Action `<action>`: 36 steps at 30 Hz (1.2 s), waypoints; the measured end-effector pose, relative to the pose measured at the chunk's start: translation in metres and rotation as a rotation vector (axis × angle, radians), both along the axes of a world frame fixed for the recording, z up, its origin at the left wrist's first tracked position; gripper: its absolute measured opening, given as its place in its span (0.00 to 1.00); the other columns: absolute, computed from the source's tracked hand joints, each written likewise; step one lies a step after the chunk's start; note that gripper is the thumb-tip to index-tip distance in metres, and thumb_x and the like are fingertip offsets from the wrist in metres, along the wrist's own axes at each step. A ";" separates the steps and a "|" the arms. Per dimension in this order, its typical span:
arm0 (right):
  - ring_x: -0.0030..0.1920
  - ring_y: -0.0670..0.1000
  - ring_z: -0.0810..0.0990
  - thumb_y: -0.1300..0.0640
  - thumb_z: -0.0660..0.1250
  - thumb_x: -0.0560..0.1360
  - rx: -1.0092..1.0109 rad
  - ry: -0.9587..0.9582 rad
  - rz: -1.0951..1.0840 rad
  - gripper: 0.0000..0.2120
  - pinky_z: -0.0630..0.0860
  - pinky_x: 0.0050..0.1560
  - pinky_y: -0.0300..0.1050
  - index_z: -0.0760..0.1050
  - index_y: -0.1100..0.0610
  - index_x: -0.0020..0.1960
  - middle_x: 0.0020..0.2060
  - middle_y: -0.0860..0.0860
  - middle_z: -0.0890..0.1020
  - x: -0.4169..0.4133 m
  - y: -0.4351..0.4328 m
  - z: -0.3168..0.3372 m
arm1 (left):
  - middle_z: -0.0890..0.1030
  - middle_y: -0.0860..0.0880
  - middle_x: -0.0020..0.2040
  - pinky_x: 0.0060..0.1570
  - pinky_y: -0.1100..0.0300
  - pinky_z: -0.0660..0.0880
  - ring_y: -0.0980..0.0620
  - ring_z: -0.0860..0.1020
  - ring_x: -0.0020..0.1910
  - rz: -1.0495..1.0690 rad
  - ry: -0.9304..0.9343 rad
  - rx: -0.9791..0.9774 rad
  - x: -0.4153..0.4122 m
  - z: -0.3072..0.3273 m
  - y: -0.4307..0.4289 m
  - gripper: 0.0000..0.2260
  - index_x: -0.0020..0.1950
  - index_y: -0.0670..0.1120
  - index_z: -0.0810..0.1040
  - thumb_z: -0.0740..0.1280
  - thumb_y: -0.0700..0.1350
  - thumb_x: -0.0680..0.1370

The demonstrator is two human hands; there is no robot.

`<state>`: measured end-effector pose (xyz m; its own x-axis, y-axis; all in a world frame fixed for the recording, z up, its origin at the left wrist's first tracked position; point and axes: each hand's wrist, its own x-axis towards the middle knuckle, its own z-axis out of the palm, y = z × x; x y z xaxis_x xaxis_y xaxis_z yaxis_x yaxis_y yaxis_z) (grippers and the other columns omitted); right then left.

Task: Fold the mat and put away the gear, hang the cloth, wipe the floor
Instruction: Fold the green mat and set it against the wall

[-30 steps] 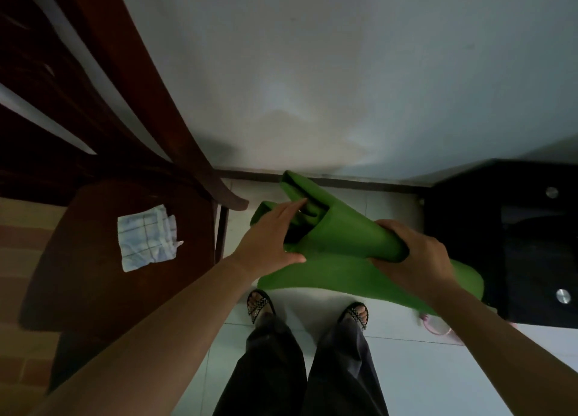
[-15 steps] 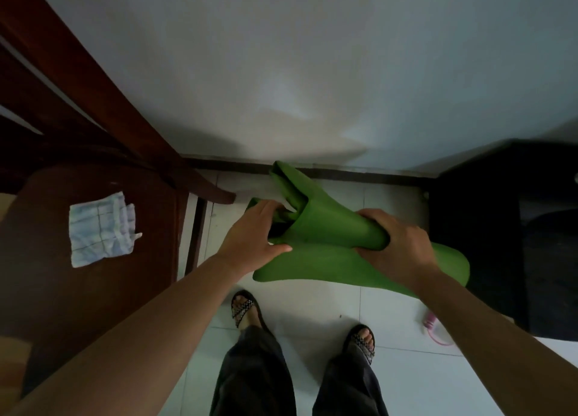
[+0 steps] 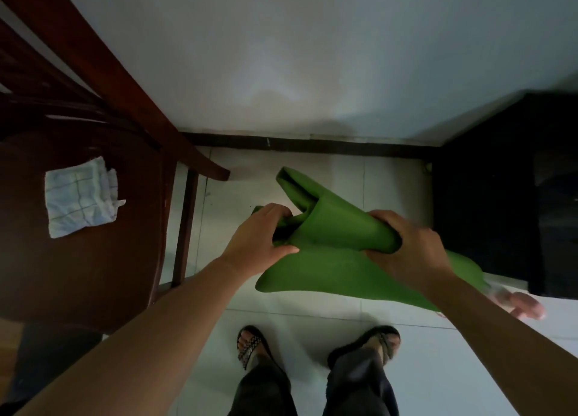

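Over floor | left hand now clutches mat, fingers curled | right hand grips it

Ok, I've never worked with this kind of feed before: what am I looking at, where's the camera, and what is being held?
There is no machine here. The grips are a person's two bare hands, and the one picture comes from a camera worn on the head, looking down past the arms to the sandalled feet on the tiled floor. The left grip and the right grip both hold a green mat, loosely rolled, up off the floor: the left at its open end, the right around its middle. On the seat of the wooden chair at the left lies a pale checked cloth, untouched. A black cabinet stands at the right.
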<state>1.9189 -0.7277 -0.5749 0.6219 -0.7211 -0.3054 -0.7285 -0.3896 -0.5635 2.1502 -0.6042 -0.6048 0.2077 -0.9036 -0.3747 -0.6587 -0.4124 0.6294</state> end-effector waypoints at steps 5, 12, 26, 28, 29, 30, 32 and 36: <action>0.43 0.48 0.78 0.54 0.75 0.66 -0.027 -0.045 0.051 0.25 0.69 0.47 0.37 0.73 0.46 0.60 0.47 0.45 0.82 0.032 -0.003 -0.002 | 0.74 0.53 0.49 0.52 0.56 0.75 0.54 0.76 0.48 0.031 -0.091 -0.036 0.028 0.006 0.004 0.19 0.55 0.47 0.71 0.73 0.51 0.70; 0.46 0.55 0.82 0.55 0.78 0.61 -0.241 -0.233 0.128 0.29 0.71 0.48 0.39 0.76 0.49 0.60 0.49 0.50 0.84 0.061 -0.035 -0.038 | 0.72 0.56 0.51 0.52 0.57 0.76 0.56 0.75 0.50 0.110 -0.230 -0.199 0.051 -0.008 -0.002 0.22 0.57 0.48 0.72 0.75 0.51 0.67; 0.52 0.52 0.81 0.57 0.81 0.56 -0.430 -0.167 0.528 0.35 0.72 0.56 0.53 0.70 0.45 0.59 0.53 0.48 0.82 -0.038 -0.063 -0.230 | 0.71 0.61 0.61 0.62 0.61 0.66 0.68 0.68 0.60 0.066 -0.037 -0.285 0.004 -0.162 -0.020 0.26 0.64 0.57 0.69 0.59 0.67 0.70; 0.53 0.52 0.81 0.57 0.80 0.58 -0.445 -0.219 0.515 0.35 0.72 0.57 0.51 0.69 0.45 0.60 0.54 0.48 0.82 -0.049 -0.069 -0.240 | 0.70 0.63 0.63 0.65 0.60 0.67 0.70 0.66 0.63 -0.086 0.072 -0.248 -0.018 -0.180 -0.033 0.25 0.64 0.61 0.67 0.58 0.68 0.70; 0.53 0.51 0.81 0.56 0.80 0.58 -0.457 -0.245 0.505 0.34 0.72 0.56 0.50 0.70 0.46 0.60 0.55 0.48 0.82 -0.055 -0.074 -0.245 | 0.69 0.62 0.65 0.66 0.61 0.66 0.69 0.65 0.65 -0.155 0.117 -0.269 -0.027 -0.190 -0.038 0.27 0.65 0.61 0.67 0.57 0.70 0.69; 0.53 0.51 0.80 0.55 0.80 0.59 -0.453 -0.275 0.493 0.33 0.71 0.56 0.47 0.70 0.48 0.60 0.54 0.49 0.82 -0.059 -0.079 -0.248 | 0.68 0.61 0.67 0.67 0.63 0.63 0.66 0.63 0.68 -0.215 0.133 -0.307 -0.033 -0.198 -0.041 0.30 0.67 0.60 0.67 0.57 0.73 0.69; 0.53 0.50 0.79 0.51 0.79 0.61 -0.444 -0.340 0.463 0.31 0.72 0.56 0.42 0.71 0.50 0.60 0.54 0.51 0.81 -0.069 -0.090 -0.255 | 0.65 0.60 0.70 0.67 0.63 0.59 0.62 0.60 0.71 -0.311 0.092 -0.387 -0.041 -0.216 -0.049 0.36 0.70 0.60 0.65 0.57 0.75 0.66; 0.58 0.42 0.73 0.45 0.78 0.61 -0.434 -0.289 0.467 0.34 0.66 0.61 0.30 0.72 0.51 0.64 0.59 0.47 0.78 -0.093 -0.105 -0.266 | 0.66 0.59 0.70 0.66 0.57 0.63 0.60 0.64 0.69 -0.392 -0.098 -0.579 -0.047 -0.251 -0.070 0.35 0.70 0.63 0.61 0.63 0.72 0.66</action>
<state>1.8259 -0.8324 -0.8413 0.9093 -0.3780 0.1739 -0.2746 -0.8593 -0.4315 2.1033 -0.6742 -0.8560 -0.1660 -0.9670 0.1931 -0.7551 0.2506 0.6058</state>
